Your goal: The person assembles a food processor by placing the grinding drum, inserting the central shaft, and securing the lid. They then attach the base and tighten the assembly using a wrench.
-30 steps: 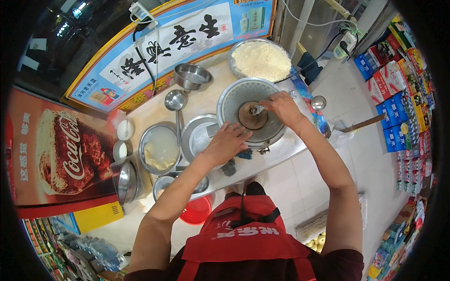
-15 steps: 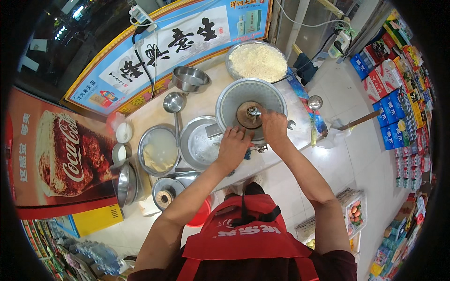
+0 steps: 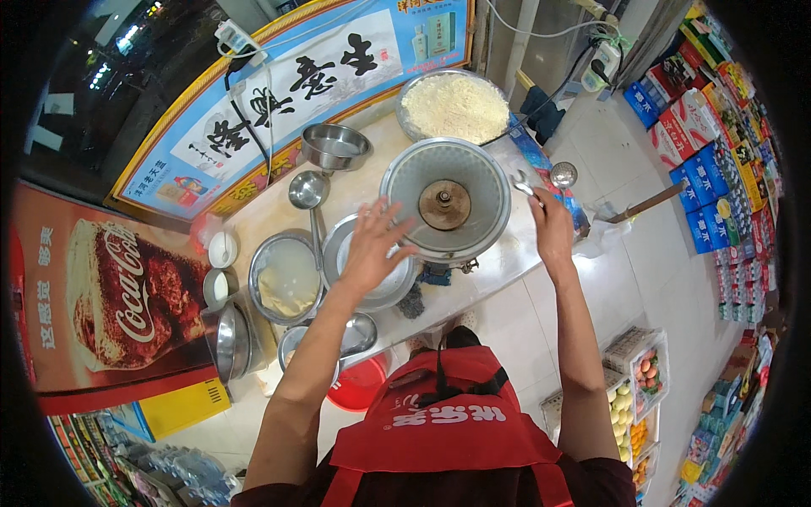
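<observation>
A steel hopper (image 3: 490, 196) stands on the table before me, with a brown hub and nut (image 3: 445, 201) at its centre. To the right of its rim, my right hand (image 3: 553, 230) is closed around a metal spanner (image 3: 522, 181) whose jaw points up and left. My left hand (image 3: 372, 249) hovers with fingers spread beside the hopper's left rim, above a metal basin (image 3: 384, 296). I see nothing in that hand. It hides part of the basin. A ladle (image 3: 308, 191) rests between the basin and a steel pot (image 3: 340, 145).
A bowl of pale crumbly material (image 3: 456, 103) sits behind the hopper. Left of the basin is a bowl of cloudy liquid (image 3: 291, 258). A skimmer (image 3: 563, 175) lies at the table's right side. Below the near edge are a red tub (image 3: 359, 384) and crates of fruit (image 3: 621, 414).
My right hand has lifted the spanner off the central nut and moved right, past the rim. My left hand has come off the hopper, moving left and up, and its fingers have spread.
</observation>
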A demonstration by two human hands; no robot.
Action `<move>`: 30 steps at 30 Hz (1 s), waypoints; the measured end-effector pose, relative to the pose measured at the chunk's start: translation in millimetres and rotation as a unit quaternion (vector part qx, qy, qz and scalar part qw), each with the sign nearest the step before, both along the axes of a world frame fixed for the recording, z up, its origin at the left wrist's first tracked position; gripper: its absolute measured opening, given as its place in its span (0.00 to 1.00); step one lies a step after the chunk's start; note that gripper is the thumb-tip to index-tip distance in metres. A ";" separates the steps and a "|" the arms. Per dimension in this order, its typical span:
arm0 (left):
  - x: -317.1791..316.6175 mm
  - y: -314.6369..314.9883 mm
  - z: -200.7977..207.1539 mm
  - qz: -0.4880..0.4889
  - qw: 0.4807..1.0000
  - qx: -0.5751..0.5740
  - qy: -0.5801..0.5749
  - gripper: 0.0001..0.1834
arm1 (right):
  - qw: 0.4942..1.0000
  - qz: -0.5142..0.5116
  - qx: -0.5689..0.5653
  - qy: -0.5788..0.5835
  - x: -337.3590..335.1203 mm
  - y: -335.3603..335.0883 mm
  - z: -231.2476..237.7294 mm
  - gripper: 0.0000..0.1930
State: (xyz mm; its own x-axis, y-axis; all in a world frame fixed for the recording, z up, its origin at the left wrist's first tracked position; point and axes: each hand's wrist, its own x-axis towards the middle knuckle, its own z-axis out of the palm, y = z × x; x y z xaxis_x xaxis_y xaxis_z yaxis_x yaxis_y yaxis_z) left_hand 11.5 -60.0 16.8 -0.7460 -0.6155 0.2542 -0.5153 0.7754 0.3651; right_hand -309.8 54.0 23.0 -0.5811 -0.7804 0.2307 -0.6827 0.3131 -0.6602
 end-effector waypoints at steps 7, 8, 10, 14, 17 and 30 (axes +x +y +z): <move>-21.6 -1.7 6.4 0.056 0.997 -0.010 0.052 0.19 | 0.986 -0.064 0.042 -0.150 -21.5 82.8 -71.7 0.11; -29.1 -0.5 6.4 0.041 0.999 0.003 0.027 0.20 | 0.982 -0.066 0.033 -0.176 -20.0 90.1 -80.1 0.11; -44.7 3.0 5.7 0.007 1.000 0.017 -0.019 0.21 | 0.976 -0.063 0.034 -0.204 -17.8 104.9 -90.0 0.11; -64.2 9.3 6.2 -0.030 0.984 0.110 -0.137 0.36 | 0.976 -0.076 0.059 -0.195 -11.7 121.9 -95.3 0.11; -68.6 11.7 7.1 -0.070 0.970 0.126 -0.197 0.45 | 0.978 -0.084 0.093 -0.167 -10.0 128.7 -95.5 0.12; -45.4 -17.1 11.9 -0.115 0.961 0.060 -0.243 0.43 | 0.983 -0.062 0.093 -0.145 -3.2 144.8 -103.5 0.11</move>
State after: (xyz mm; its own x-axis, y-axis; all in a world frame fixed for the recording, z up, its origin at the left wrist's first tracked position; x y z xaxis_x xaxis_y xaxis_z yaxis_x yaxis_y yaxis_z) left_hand -33.9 -77.1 28.7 -0.8787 -0.4226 -0.2223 -0.4673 0.8567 0.2183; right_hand -313.0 198.8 -80.5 -0.6953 -0.7117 -0.0999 -0.4220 0.5168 -0.7449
